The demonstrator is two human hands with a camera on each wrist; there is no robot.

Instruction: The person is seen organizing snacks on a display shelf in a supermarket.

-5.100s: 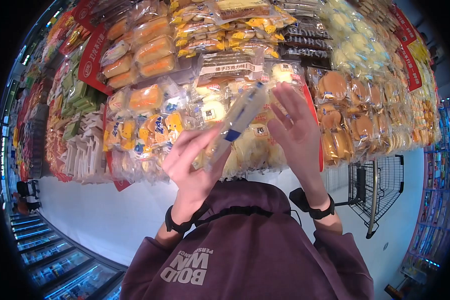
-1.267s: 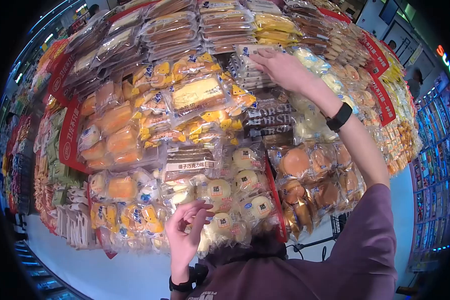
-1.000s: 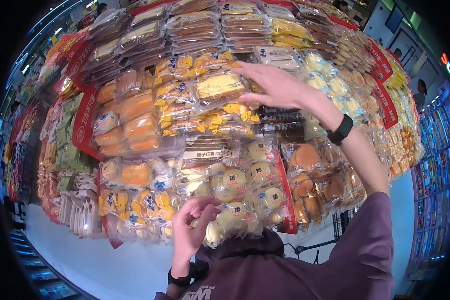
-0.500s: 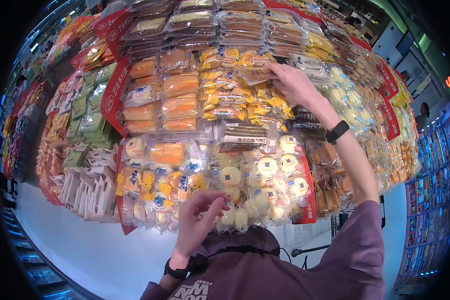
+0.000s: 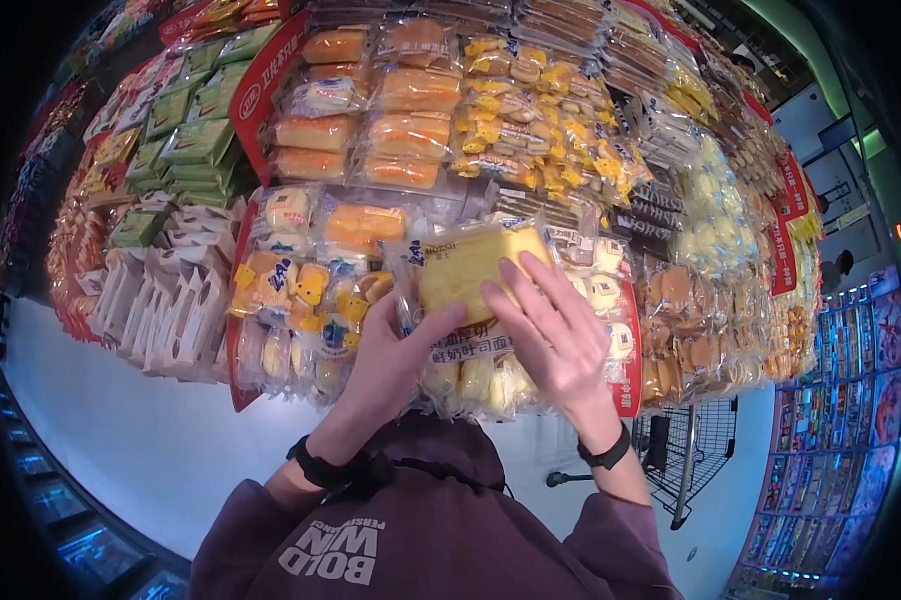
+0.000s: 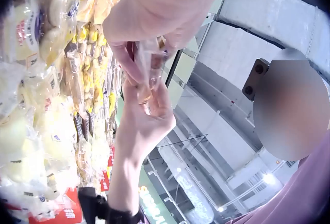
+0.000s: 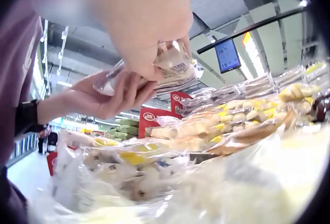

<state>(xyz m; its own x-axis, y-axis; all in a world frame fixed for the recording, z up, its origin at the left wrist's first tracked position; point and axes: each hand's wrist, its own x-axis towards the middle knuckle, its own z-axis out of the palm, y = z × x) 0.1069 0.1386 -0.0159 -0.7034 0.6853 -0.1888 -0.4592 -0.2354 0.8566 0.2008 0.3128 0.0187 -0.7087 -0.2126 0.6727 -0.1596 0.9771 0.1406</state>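
Two hands share one clear-wrapped loaf of pale yellow toast bread [image 5: 476, 268], raised above the near packs of pale buns [image 5: 499, 388], its printed end toward the person. The left hand [image 5: 386, 352] grips the loaf's near left corner, thumb laid across the top of the wrapper. The right hand [image 5: 563, 345] holds the near right side, its fingers slightly spread over the upper face; the left wrist view shows its thumb and fingers closed about the wrapper from opposite sides. Each wrist wears a dark band [image 5: 607, 450].

To the left, just beyond the loaf, sit wrapped orange-topped rolls [image 5: 411, 132], with green packs [image 5: 199, 132] farther left and white packets [image 5: 171, 305] nearer. On the far side, yellow-printed bags of small buns [image 5: 551, 115] lie heaped beside black packs [image 5: 656, 205] on their right. Round brown pancakes in clear wrappers [image 5: 674, 288] fill the near right. A curved red sign [image 5: 259, 95] divides the green packs from the rolls. Beyond the near right edge, a wire shopping cart [image 5: 688, 465] stands on the pale floor [image 5: 531, 455].
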